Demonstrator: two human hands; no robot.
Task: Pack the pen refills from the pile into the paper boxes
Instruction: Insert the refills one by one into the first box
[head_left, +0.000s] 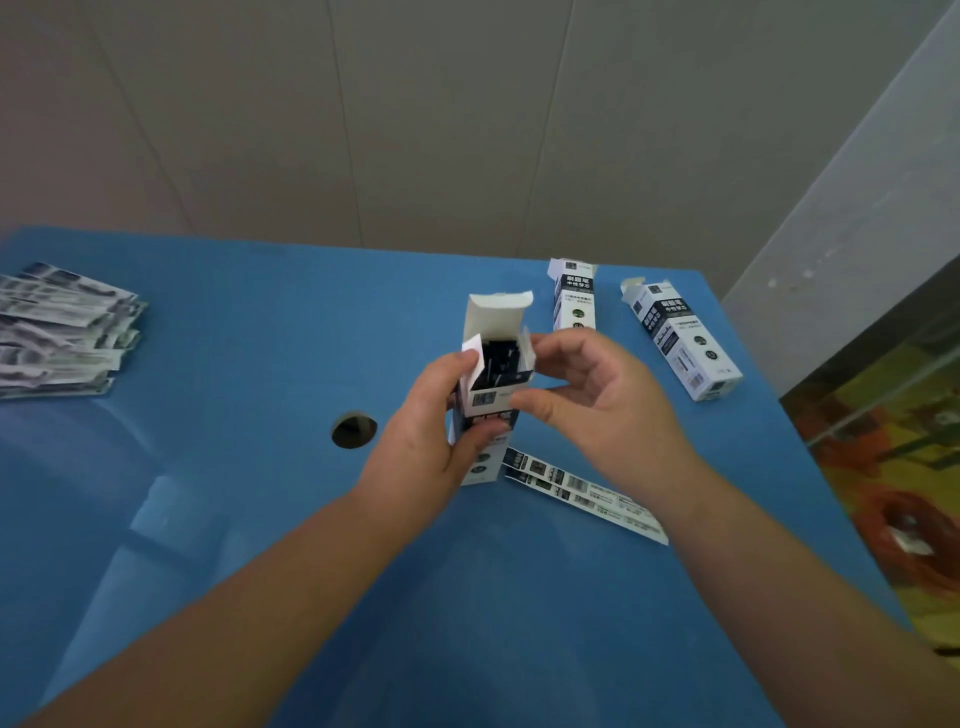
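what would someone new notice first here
First, the open paper box held upright at the centre of the blue table, gripped by the left hand while the right hand touches its side flap. Then two more boxes lying far right, and the flat pile far left.

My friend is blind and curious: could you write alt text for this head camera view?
A person's left hand holds an upright open paper box of dark pen refills over a blue table, while the right hand touches its side flap. Two more boxes lie beyond, and flat packets are piled far left.
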